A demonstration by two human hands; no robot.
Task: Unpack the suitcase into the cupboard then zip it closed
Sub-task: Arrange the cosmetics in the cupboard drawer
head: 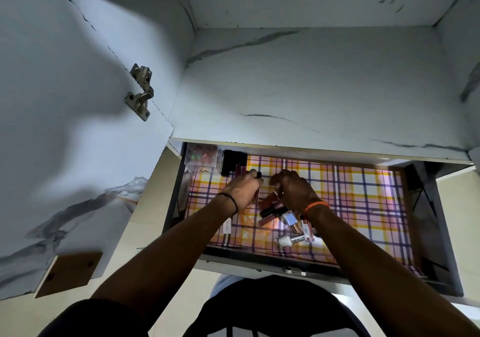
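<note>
Both our hands are in the open drawer (431,232) of the cupboard (311,82). Left hand (242,189) grips a slim tube (257,192). Right hand (294,189) curls over the heap of tubes and bottles (288,222); its grasp cannot be told. Clear box (202,156) lies beyond the left hand.

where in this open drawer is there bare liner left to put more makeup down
The right half of the plaid-lined drawer is bare, from the right hand to the dark right wall. Crowded: the back left corner with the clear plastic box and black tubes, and the pile of lip gloss tubes beneath the right hand. The left hand holds a tube.
</note>
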